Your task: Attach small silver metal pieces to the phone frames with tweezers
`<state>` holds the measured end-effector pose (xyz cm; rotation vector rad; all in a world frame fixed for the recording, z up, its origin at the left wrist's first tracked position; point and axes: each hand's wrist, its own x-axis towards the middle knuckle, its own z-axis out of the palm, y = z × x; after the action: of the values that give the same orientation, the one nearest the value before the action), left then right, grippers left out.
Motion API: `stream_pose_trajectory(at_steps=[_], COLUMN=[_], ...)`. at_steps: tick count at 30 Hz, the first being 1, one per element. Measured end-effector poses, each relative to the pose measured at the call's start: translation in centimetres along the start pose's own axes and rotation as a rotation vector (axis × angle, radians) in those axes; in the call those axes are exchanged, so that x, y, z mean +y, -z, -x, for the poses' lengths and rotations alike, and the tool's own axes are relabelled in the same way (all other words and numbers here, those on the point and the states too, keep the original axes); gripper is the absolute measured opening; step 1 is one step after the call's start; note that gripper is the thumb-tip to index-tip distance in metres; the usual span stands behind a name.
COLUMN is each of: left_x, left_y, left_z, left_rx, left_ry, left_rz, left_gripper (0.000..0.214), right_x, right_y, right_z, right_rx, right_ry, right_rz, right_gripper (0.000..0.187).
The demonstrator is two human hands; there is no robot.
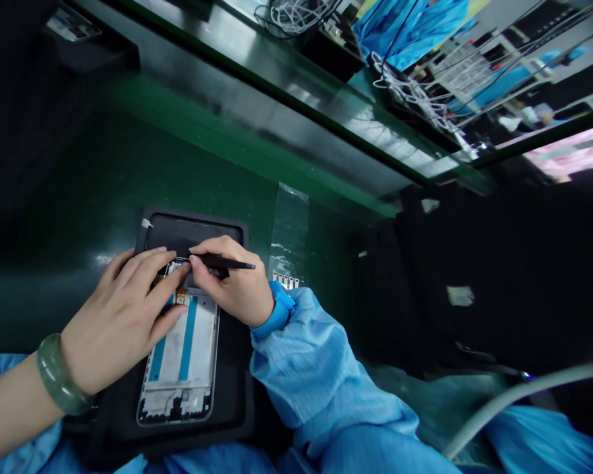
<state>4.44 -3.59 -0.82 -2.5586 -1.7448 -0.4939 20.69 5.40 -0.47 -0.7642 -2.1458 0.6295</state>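
Observation:
A phone frame (pixel 180 368) with white inner surface and two blue strips lies in a black holding tray (pixel 227 395) on the green bench. My left hand (pixel 123 316), with a green bangle on the wrist, rests on the upper part of the frame, fingers stretched toward a small orange flex part (pixel 180 298). My right hand (pixel 232 280) pinches thin black tweezers (pixel 227 264), whose tip points left at the top end of the frame, just beside my left fingertips.
A clear plastic strip (pixel 289 230) carrying a row of small parts lies right of the tray. A green conveyor rail (pixel 257 158) runs behind. A black mat (pixel 499 283) covers the right side. Another person in blue (pixel 410 26) and bundles of cables sit at the far back.

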Motion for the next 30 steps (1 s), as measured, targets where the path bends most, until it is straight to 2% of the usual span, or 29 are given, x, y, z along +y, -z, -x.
stream_pose_trajectory(at_steps=[4, 6, 9, 14, 16, 20, 24, 30], left_x=[-0.05, -0.06, -0.08, -0.09, -0.07, 0.00, 0.00, 0.00], left_y=[0.17, 0.23, 0.23, 0.21, 0.20, 0.17, 0.17, 0.16], left_z=[-0.09, -0.11, -0.11, -0.08, -0.07, -0.08, -0.09, 0.01], left_rx=[-0.002, 0.004, 0.018, 0.020, 0.024, 0.034, 0.027, 0.014], left_ry=[-0.003, -0.016, -0.027, -0.038, -0.040, -0.037, -0.028, -0.016], left_rz=[-0.003, -0.014, -0.025, -0.033, -0.038, -0.048, -0.043, -0.025], left_gripper=[0.041, 0.040, 0.041, 0.040, 0.040, 0.040, 0.040, 0.040], right_x=[-0.14, -0.21, -0.37, -0.51, -0.42, -0.21, -0.17, -0.22], right_y=[0.35, 0.43, 0.25, -0.11, -0.04, 0.26, 0.37, 0.19], right_z=[0.02, 0.05, 0.17, 0.35, 0.29, 0.12, 0.02, -0.25], right_rx=[0.013, 0.015, -0.005, -0.038, -0.018, 0.016, 0.001, -0.019], right_ry=[-0.131, -0.152, -0.109, 0.051, 0.021, -0.156, -0.095, -0.186], right_rz=[-0.074, -0.067, 0.007, 0.164, 0.129, -0.014, 0.025, -0.116], right_gripper=[0.007, 0.007, 0.009, 0.010, 0.007, 0.003, 0.005, 0.003])
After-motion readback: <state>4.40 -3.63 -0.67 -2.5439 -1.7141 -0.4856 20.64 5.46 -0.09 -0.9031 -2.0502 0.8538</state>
